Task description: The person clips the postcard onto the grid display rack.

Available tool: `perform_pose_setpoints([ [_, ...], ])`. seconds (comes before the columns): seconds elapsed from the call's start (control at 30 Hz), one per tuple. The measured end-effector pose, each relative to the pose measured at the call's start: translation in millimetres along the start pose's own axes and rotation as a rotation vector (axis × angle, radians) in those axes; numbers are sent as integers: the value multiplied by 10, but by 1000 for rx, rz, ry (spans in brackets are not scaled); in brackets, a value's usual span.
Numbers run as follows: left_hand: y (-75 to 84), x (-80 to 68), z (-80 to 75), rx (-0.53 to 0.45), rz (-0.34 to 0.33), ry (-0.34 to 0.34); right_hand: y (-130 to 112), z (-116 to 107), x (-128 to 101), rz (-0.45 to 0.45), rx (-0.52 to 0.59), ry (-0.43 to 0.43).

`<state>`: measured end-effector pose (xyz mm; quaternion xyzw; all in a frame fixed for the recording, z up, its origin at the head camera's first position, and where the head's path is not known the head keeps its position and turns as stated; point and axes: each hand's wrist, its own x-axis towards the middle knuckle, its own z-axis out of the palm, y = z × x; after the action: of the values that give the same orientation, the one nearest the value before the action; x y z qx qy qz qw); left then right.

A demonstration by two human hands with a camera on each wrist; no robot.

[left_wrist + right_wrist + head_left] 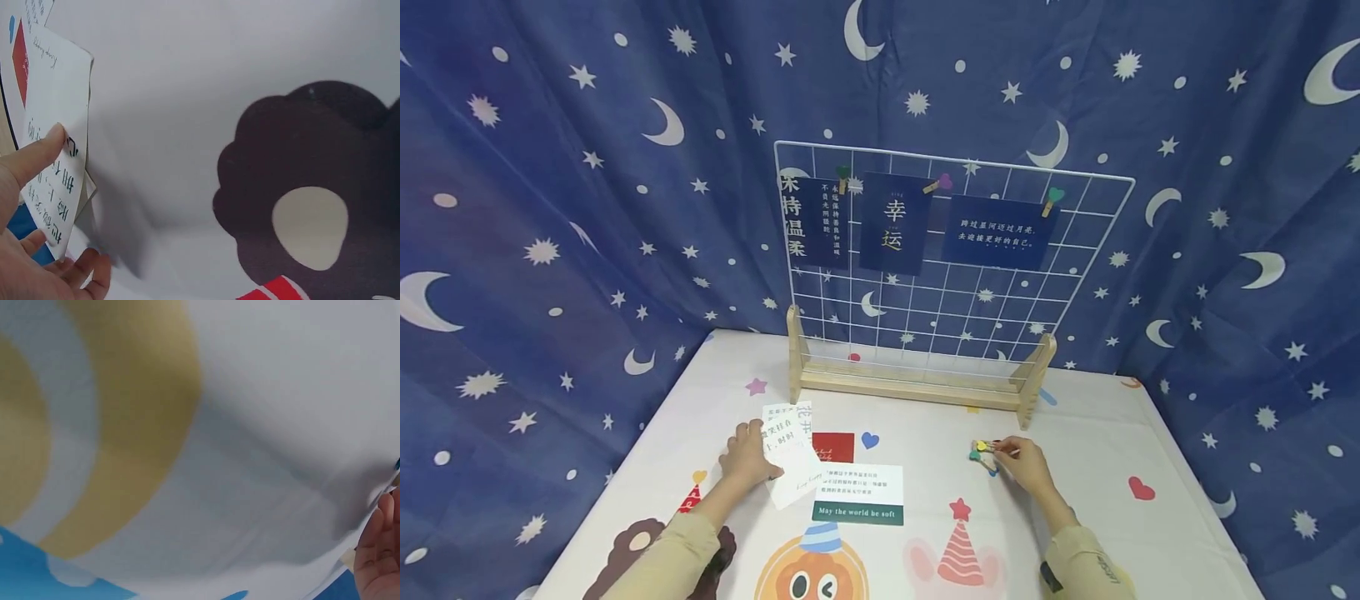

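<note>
the left hand pinched a white printed paper card off the table for lifting, while the right hand closed fingertips on small colourful wooden clips to pick one.

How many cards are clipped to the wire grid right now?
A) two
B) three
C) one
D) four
B: the head view shows three dark blue cards hanging side by side along the top of the wire grid, each held by its own small clip, while the white cards are at the left hand on the table.
</note>
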<state>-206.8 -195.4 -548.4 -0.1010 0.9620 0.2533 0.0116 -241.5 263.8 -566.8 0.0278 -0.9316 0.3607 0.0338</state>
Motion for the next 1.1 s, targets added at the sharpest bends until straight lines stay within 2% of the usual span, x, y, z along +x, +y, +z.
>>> perform_pose_setpoints([
  [0.13, -6, -15, -3, -25, -10, 30, -55, -30, 10, 38, -43, -49],
  [0.33, -27, -49, -10, -118, -19, 43, -68, -52, -9, 49, -85, -90],
  [0.73, 88, -75, -180, -325, 112, 33, -63, -2, -10, 44, -45, -115],
  [0.9, 133, -12, -207, -524, 128, -12, -79, 7, -5, 56, -49, -139],
  [1.03, 204, -4, -212, -738, 101, -104, -108, 12, -57, 56, -48, -121],
  [1.1, 252, -13, -214, -789, 92, -133, -116, 11, -78, 62, -52, -118],
])
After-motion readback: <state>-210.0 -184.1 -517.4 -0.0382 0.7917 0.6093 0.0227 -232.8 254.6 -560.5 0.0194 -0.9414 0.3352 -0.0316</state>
